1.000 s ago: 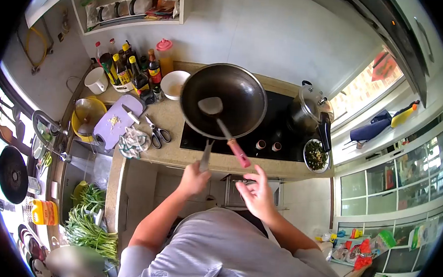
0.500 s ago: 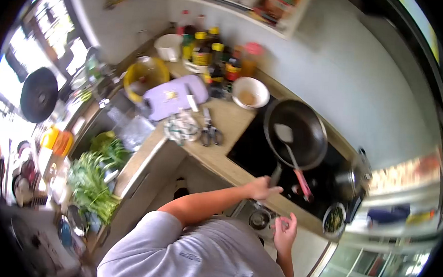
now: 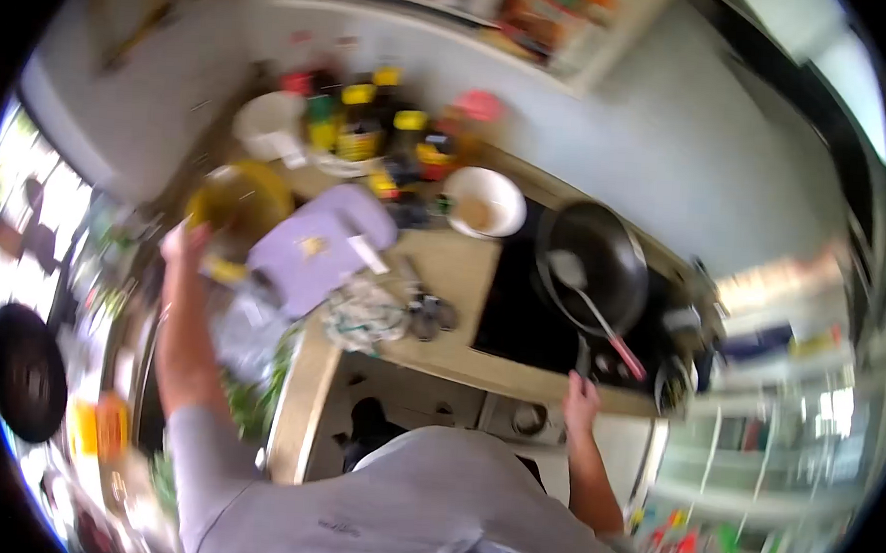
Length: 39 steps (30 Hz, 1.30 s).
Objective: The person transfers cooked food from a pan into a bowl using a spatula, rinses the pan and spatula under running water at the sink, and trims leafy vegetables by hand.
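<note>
My left hand (image 3: 182, 243) reaches to the sink side, beside the yellow basin (image 3: 239, 198); its fingers are smeared by motion and I cannot see whether they touch the rim. On the right, my right hand (image 3: 582, 404) closes on the end of the dark handle of the wok (image 3: 614, 255). The wok sits on the black cooktop (image 3: 506, 310). Inside it rests a spatula (image 3: 601, 320) with a red handle that sticks out over the rim.
A purple cutting board (image 3: 299, 259) with chopped bits, a knife (image 3: 368, 254), a cloth (image 3: 364, 312) and scissors (image 3: 426, 311) lie on the counter. Behind stand sauce bottles (image 3: 359, 127) and a white bowl (image 3: 484, 204). Leafy greens (image 3: 256, 397) lie by the sink.
My left hand has swung from near the wok handle far left to the basin. My right hand has risen from below the counter edge to the wok handle. The view has turned.
</note>
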### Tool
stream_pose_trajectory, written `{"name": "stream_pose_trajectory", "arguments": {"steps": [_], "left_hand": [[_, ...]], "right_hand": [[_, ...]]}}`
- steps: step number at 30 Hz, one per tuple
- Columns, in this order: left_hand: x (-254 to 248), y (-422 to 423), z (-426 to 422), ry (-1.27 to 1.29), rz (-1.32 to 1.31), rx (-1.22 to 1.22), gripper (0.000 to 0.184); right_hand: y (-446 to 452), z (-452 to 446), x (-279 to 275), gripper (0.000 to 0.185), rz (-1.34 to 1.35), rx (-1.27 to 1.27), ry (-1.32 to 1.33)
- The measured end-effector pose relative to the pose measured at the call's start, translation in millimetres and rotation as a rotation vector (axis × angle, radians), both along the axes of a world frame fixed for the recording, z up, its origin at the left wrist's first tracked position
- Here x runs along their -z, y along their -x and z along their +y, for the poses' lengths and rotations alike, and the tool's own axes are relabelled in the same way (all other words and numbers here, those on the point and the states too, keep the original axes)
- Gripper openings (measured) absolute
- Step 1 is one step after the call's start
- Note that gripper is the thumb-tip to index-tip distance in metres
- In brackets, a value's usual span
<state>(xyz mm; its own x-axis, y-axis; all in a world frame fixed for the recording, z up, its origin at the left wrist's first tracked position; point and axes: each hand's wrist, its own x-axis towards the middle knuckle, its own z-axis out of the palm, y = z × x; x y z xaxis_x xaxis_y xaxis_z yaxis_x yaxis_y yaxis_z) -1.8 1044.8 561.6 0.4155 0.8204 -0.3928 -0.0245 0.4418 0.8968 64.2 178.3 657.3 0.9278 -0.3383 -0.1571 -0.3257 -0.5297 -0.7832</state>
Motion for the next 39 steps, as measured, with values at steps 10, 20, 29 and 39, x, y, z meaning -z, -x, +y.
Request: {"name": "stream_pose_trajectory", "arguments": {"steps": [10,20,29,39], "left_hand": [[-26,-33,57,0.344,-0.335,-0.083,0.047],[-31,-16,26,0.228,-0.239,0.022,0.051],[-98,42,-278,0.226,-0.158,0.405,0.019],[-75,86,-492,0.323,0.131,0.469,0.028]], "right_hand": [[-2,-4,10,0.037,-0.063,0.072,0.027],[-27,-113,56,0.045,-0.002,-0.043,0.346],[-119,-152,71,0.029,0.138,-0.124,0.505],[-95,-150,-69,0.051,0.502,-0.055,-1.084]]}}
